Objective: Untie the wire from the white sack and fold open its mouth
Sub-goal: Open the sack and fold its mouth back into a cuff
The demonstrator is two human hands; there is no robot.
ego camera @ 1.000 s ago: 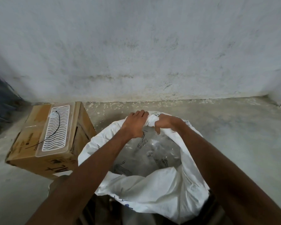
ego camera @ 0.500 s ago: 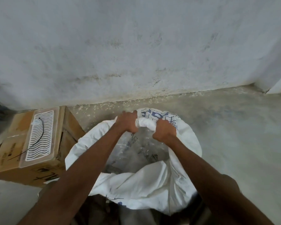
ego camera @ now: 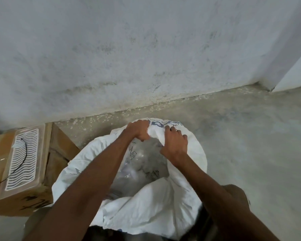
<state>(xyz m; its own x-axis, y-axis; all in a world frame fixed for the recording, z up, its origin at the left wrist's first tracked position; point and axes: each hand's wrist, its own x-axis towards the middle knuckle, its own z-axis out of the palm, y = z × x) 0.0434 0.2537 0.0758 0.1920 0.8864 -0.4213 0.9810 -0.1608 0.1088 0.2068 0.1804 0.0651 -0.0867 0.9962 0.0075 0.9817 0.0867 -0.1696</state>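
1. The sack (ego camera: 163, 209) stands on the floor (ego camera: 250, 145) in the near middle of the scene, its mouth already open and its white rim rolled outward all round.
2. The left hand (ego camera: 137, 130) is at the far rim of the sack, fingers curled down over a bunch of white fabric and gripping it.
3. The right hand (ego camera: 175, 145) sits just right of the left one on the same far rim; its fingers are bent over the fabric fold and press into it, holding it.
4. The two hands are close together, with a short ridge of bunched fabric between them.
5. Blue print shows on the sack's outer face just beyond the hands.
6. Inside the mouth lies a clear liner (ego camera: 142, 164) with dark printed marks; what it holds is too blurred to tell.
7. The wire (ego camera: 23, 155), thin and black, lies in a curve on a white-ribbed tray (ego camera: 23, 160) to the left, well apart from the sack.
8. That tray rests on top of a box (ego camera: 59, 153) of brown cardboard, which stands just left of the sack.
9. A stained pale wall (ego camera: 146, 49) fills the far side, meeting the floor along a line speckled with white flecks.
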